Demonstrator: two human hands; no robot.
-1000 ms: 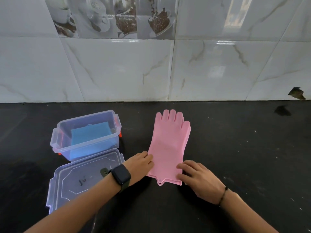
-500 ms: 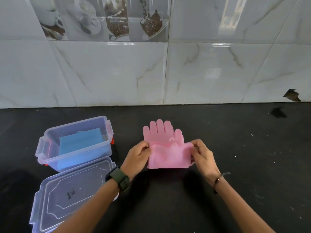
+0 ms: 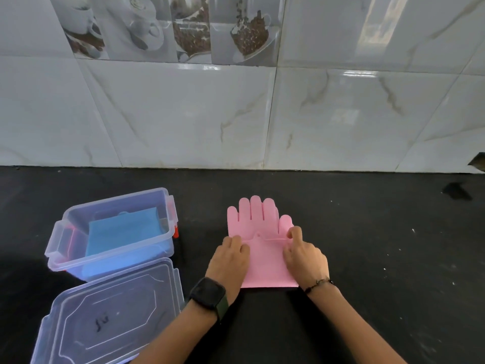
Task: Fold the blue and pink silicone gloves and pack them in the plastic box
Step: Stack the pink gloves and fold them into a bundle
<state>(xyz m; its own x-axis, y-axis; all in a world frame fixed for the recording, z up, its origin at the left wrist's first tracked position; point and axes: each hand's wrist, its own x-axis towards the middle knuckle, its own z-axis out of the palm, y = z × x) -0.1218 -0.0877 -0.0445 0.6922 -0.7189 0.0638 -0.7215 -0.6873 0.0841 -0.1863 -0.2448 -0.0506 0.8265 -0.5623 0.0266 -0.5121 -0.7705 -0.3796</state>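
Note:
The pink glove (image 3: 262,261) lies on the black counter (image 3: 380,258), folded over itself so its cuff edge rests just below the fingers, which point to the wall. My left hand (image 3: 228,258) presses the fold's left side and my right hand (image 3: 304,254) pinches the cuff edge at the right. The blue glove (image 3: 123,232) lies folded inside the clear plastic box (image 3: 60,237) at the left.
The box's clear lid (image 3: 110,316) lies flat on the counter in front of the box, beside my left forearm. A tiled wall (image 3: 236,114) closes off the back of the counter. A small dark chip (image 3: 456,190) sits at the far right.
The pink glove lay flat with my hands at its cuff; I lifted the cuff, folded it up toward the fingers, and now both hands press it down flat.

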